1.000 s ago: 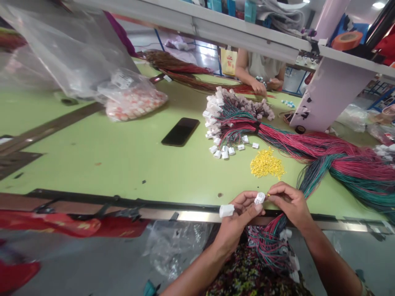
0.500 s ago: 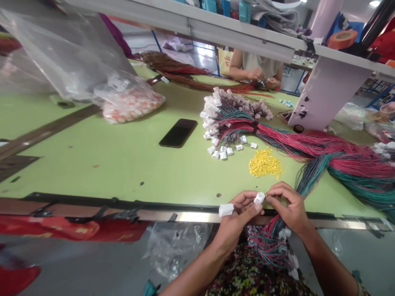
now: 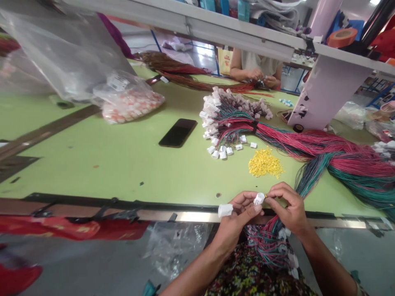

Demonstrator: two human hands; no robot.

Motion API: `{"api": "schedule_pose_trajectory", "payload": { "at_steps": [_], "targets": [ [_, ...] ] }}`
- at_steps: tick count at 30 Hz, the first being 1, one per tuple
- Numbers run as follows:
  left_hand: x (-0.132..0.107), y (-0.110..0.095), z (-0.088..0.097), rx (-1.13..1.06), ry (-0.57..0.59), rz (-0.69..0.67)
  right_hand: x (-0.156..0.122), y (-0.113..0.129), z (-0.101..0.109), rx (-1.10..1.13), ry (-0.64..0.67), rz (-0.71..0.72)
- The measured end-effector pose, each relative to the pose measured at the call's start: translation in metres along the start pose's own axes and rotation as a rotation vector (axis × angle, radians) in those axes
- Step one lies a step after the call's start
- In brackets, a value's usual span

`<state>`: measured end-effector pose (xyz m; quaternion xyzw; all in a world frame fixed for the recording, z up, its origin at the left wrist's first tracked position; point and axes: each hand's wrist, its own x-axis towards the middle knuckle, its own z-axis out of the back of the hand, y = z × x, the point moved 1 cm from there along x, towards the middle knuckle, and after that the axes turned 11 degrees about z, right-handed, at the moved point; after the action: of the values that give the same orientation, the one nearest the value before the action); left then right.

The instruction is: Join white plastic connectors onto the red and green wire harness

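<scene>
My left hand (image 3: 240, 213) is closed in a pinch on a white connector (image 3: 259, 199), held just above the table's front edge. A second white piece (image 3: 225, 210) sticks out at the left side of this hand; how it is held is hidden. The fingers of my right hand (image 3: 288, 205) pinch a tiny yellow piece (image 3: 266, 196) right up against the connector. Whether it sits inside the connector is too small to tell. Pink and green wires (image 3: 265, 246) with white ends hang over my lap below the hands. A heap of yellow pieces (image 3: 265, 163) lies just beyond them.
A tied bundle of pink and green wires (image 3: 286, 135) with white connectors (image 3: 212, 111) stretches across the right. A phone (image 3: 178, 132) and a bag of orange-white parts (image 3: 129, 102) lie leftward. A shelf (image 3: 216, 35) spans overhead; a co-worker's hands (image 3: 262, 78) work opposite.
</scene>
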<state>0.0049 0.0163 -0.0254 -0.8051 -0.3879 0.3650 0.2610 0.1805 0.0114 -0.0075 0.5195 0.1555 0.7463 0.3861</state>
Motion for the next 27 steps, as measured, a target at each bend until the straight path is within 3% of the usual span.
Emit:
{"api": "schedule_pose_trajectory", "payload": {
  "at_steps": [27],
  "targets": [
    [-0.0022, 0.0011, -0.0003, 0.065, 0.008, -0.068, -0.0031, 0.0088, -0.0045, 0.005, -0.085, -0.111]
  ]
}}
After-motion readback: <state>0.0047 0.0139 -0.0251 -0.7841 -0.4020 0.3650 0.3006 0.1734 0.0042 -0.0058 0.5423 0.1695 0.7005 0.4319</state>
